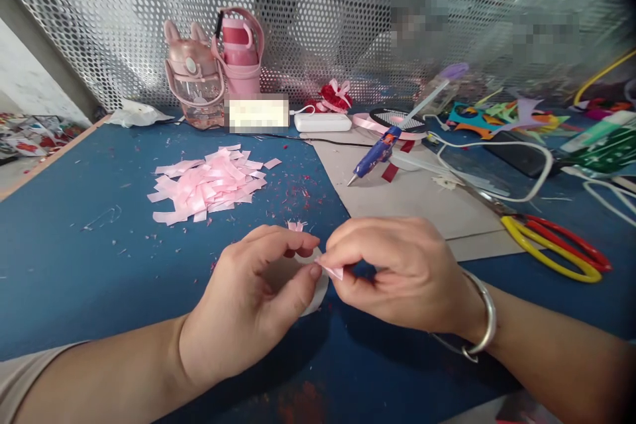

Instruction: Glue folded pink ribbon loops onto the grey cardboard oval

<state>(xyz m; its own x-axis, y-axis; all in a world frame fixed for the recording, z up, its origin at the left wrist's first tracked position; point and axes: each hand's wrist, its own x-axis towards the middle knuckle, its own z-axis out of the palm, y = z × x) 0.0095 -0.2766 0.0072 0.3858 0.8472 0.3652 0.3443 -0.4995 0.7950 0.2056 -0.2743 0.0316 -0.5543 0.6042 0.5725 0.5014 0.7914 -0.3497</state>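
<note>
My right hand (pixel 385 271) pinches a small folded piece of pink ribbon (pixel 334 271) between thumb and fingertips. Close against it, my left hand (pixel 253 291) has its fingers curved and its thumb apart from the forefinger. The left thumb tip meets or nearly meets the ribbon's pointed end. Behind and below the left hand is a pale grey round piece (pixel 318 298), mostly covered; whether hidden fingers touch it I cannot tell. Just beyond the left fingers a small pink ribbon tip (pixel 297 226) sticks up. A heap of cut pink ribbon strips (pixel 211 182) lies farther left.
A blue glue gun (pixel 375 156) rests on grey card sheets (pixel 328 152). Red-and-yellow-handled scissors (pixel 551 245) lie at the right, near a white cable (pixel 546 162). Two pink bottles (pixel 196 86) stand at the back before a perforated metal panel (pixel 318 20). Scraps dot the blue table (pixel 99 278).
</note>
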